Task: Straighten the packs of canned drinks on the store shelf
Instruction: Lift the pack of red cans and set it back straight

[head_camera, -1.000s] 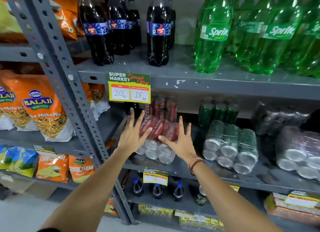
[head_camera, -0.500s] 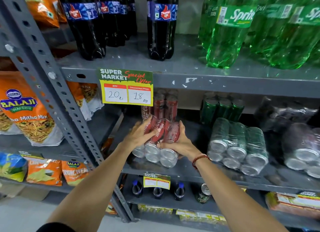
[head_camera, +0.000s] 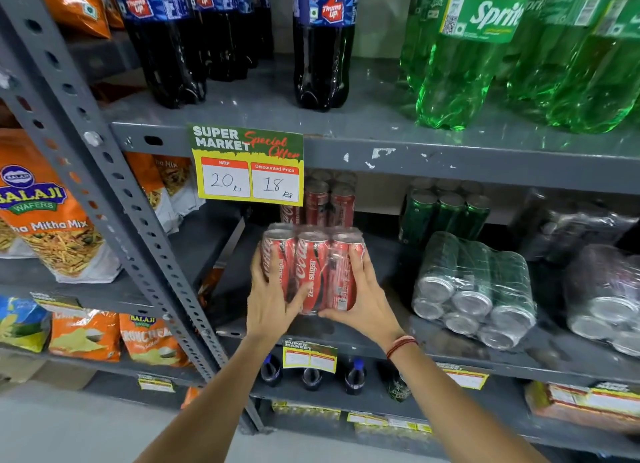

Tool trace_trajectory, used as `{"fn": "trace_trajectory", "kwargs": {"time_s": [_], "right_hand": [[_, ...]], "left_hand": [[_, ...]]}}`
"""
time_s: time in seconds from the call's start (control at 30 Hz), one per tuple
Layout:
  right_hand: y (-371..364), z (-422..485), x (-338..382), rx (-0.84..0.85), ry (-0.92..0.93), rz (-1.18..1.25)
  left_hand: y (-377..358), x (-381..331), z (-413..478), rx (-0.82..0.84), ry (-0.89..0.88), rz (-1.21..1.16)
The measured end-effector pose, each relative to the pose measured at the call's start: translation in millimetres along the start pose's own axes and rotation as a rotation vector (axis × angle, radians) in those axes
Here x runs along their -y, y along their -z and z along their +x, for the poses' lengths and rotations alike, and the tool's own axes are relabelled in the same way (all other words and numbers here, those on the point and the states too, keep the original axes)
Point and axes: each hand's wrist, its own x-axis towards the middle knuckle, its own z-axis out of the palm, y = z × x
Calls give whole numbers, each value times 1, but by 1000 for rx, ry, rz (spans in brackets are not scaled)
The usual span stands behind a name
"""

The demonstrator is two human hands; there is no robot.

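On the grey metal middle shelf (head_camera: 450, 353), near its front edge, I clamp the shrink-wrapped pack of red cola cans (head_camera: 311, 268) upright between left hand (head_camera: 273, 301) and right hand (head_camera: 363, 305), fingers wrapped flat against its sides, so I can square it.

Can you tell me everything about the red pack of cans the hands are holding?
The red pack of cans is a bundle of Coca-Cola Zero Sugar cans wrapped in clear, shiny plastic. Three cans show in front, with more behind. It stands upright, silver tops up, at the front of the grey shelf, ahead of another red pack. The left hand and right hand grip its sides, thumbs under its front bottom edge.
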Motion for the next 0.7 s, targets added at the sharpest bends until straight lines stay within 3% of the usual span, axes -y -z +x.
{"fn": "trace_trajectory", "kwargs": {"time_s": [0.13,0.33,0.43,0.5,0.6,0.7], "right_hand": [[-16,-17,-14,-25,36,-30],[-8,-30,-24,13,200,-87],[3,-15,-19,-193,167,130],[16,9,-8,-255,37,334],[32,49,-1,-43,-149,567],[36,63,-11,210,-204,532]], "left_hand": [[-9,12,-18,19,-60,0],[-2,10,-30,85,26,53],[1,-13,-44,-29,164,-105],[-1,-41,-45,-126,324,-263],[-5,-74,-15,-125,561,-390],[-4,-83,21,-56,746,-392]]}}
